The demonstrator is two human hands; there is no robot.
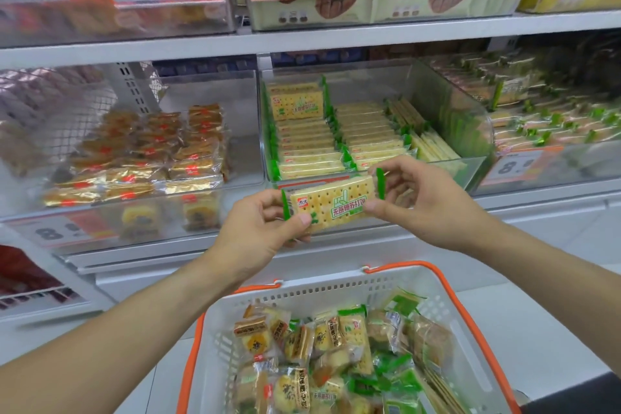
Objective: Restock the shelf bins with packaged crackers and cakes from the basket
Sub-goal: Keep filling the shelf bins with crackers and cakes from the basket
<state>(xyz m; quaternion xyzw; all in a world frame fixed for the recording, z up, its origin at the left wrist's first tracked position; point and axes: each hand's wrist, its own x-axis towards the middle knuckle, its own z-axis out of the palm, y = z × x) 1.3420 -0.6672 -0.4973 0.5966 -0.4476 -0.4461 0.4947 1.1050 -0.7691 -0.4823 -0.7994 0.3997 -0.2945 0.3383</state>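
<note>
Your left hand (258, 228) and right hand (410, 198) pinch one cracker pack (332, 207) by its ends, just below the bin (470, 131) of matching packs beyond your fingers. Rows there look half filled; the basket (447, 323) below holds many more.

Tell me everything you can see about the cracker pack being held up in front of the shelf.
The green-and-yellow clear-wrapped cracker pack is a flat rectangle showing pale, dotted square crackers, a small red logo at its left and green Chinese lettering. Green crimped seals close both short ends. It is held lengthwise, slightly tilted, right end higher, before the clear plastic shelf bin of matching packs. The left hand pinches its left end, the right hand its right end.
</note>
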